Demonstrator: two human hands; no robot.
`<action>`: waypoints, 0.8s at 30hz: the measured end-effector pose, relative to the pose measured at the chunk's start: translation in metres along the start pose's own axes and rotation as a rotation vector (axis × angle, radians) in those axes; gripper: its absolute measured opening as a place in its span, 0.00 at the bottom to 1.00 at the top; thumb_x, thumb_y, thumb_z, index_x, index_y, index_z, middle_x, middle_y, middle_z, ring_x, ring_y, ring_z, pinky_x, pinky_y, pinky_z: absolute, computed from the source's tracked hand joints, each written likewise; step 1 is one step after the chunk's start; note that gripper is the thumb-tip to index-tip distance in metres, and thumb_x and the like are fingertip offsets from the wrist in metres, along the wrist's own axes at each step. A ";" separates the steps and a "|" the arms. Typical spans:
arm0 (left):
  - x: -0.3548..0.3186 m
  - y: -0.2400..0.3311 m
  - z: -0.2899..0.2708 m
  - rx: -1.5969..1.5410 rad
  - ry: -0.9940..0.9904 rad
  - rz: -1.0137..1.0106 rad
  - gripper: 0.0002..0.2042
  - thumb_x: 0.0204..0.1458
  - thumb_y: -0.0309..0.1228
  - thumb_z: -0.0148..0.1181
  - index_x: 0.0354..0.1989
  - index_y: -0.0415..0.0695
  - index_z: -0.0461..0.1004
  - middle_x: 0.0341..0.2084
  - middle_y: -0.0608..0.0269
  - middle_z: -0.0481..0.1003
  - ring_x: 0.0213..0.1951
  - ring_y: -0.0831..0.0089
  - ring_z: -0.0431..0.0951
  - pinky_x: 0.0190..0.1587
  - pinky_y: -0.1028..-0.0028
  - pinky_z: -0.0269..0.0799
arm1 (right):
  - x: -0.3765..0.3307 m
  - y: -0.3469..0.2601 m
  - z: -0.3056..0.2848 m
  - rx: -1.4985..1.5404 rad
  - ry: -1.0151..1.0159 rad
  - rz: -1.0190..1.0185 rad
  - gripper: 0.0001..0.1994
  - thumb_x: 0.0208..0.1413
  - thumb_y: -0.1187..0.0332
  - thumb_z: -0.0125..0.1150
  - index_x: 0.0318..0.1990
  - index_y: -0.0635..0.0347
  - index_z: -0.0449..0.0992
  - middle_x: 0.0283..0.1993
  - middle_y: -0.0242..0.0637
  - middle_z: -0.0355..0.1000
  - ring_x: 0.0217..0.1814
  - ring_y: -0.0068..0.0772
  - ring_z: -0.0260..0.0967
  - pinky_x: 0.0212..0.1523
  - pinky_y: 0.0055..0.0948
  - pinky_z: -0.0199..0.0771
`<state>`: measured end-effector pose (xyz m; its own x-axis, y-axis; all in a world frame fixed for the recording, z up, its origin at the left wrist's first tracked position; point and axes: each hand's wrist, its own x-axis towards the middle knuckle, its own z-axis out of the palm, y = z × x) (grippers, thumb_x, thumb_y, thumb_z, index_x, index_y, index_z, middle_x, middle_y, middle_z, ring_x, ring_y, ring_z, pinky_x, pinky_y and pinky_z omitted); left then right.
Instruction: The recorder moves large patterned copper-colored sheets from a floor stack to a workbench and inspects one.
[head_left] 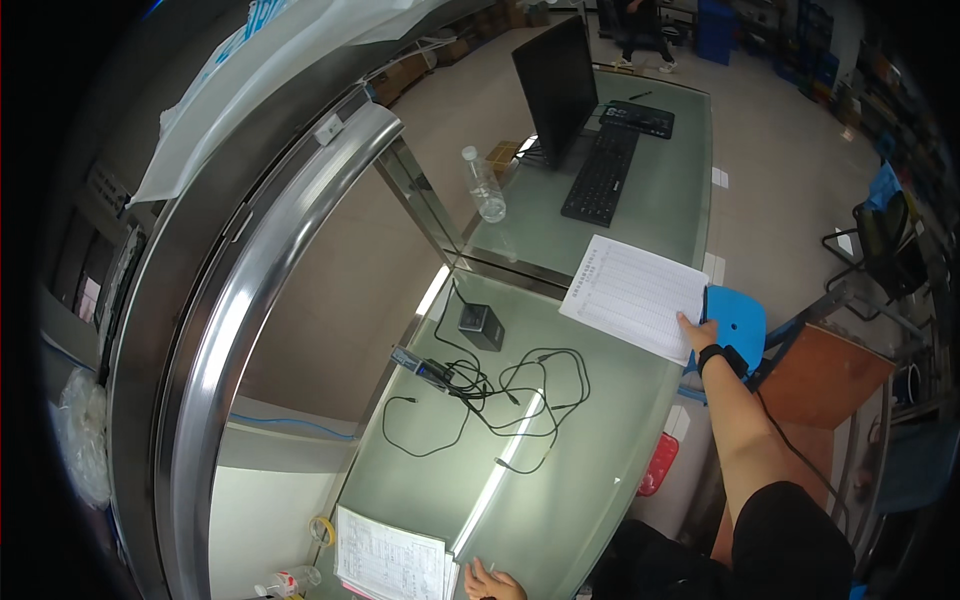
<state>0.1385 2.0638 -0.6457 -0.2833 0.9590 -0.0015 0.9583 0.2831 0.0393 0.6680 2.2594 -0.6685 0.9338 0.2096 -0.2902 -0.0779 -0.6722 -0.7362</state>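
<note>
My right hand point(699, 337), with a dark band at its wrist, reaches out to the right side of the glass table. Its thumb lies on top of a white printed sheet point(632, 298) with a table of rows, gripping the near right corner. The other fingers are partly hidden. Low in the picture, my left hand point(494, 584) rests beside a stack of written papers point(390, 556). Its fingers are slightly apart and nothing shows in them; the lower edge cuts it off.
Tangled black cables point(500, 392) and a black box-shaped device point(481, 327) occupy the mid-table. Beyond stand a monitor point(556, 85), keyboard point(602, 178) and clear bottle point(484, 186). A blue stool point(740, 325) is right of the table; a tape roll point(321, 531) lies left. Someone stands far off.
</note>
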 end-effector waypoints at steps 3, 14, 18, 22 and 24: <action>0.001 -0.001 0.004 -0.024 -0.034 -0.021 0.20 0.43 0.30 0.45 0.48 0.44 0.59 0.44 0.46 0.60 0.45 0.52 0.60 0.48 0.61 0.55 | 0.015 0.018 0.006 0.211 -0.094 -0.012 0.36 0.34 0.58 0.63 0.48 0.74 0.53 0.48 0.53 0.57 0.49 0.43 0.57 0.48 0.30 0.58; 0.000 -0.016 0.021 -0.173 0.116 0.024 0.21 0.37 0.27 0.47 0.46 0.46 0.60 0.46 0.53 0.57 0.46 0.57 0.55 0.47 0.61 0.49 | -0.045 0.051 -0.072 1.008 -0.643 0.042 0.19 0.48 0.66 0.48 0.47 0.64 0.57 0.44 0.40 0.62 0.43 0.34 0.62 0.42 0.31 0.65; -0.004 -0.027 0.025 -0.262 0.137 0.060 0.19 0.41 0.28 0.48 0.46 0.49 0.61 0.46 0.54 0.58 0.45 0.57 0.56 0.46 0.62 0.50 | -0.133 0.070 -0.124 0.960 -0.655 0.023 0.22 0.49 0.62 0.47 0.49 0.64 0.56 0.46 0.39 0.61 0.47 0.34 0.59 0.47 0.29 0.60; -0.002 -0.037 0.022 -0.391 0.147 0.136 0.16 0.41 0.23 0.45 0.41 0.48 0.64 0.43 0.59 0.60 0.39 0.63 0.61 0.40 0.65 0.56 | -0.212 0.100 -0.157 0.977 -0.824 0.101 0.24 0.50 0.58 0.45 0.51 0.65 0.53 0.50 0.40 0.57 0.50 0.36 0.57 0.50 0.32 0.57; -0.002 -0.047 0.014 -0.407 0.210 0.156 0.15 0.40 0.19 0.44 0.38 0.47 0.66 0.39 0.58 0.63 0.34 0.62 0.64 0.36 0.67 0.58 | -0.254 0.109 -0.163 0.933 -0.921 0.158 0.25 0.51 0.57 0.44 0.51 0.65 0.53 0.50 0.40 0.57 0.50 0.36 0.57 0.50 0.32 0.56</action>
<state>0.0948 2.0491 -0.6617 -0.1791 0.9553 0.2351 0.9092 0.0694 0.4106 0.4792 2.0176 -0.5753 0.3433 0.8269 -0.4454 -0.7196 -0.0732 -0.6905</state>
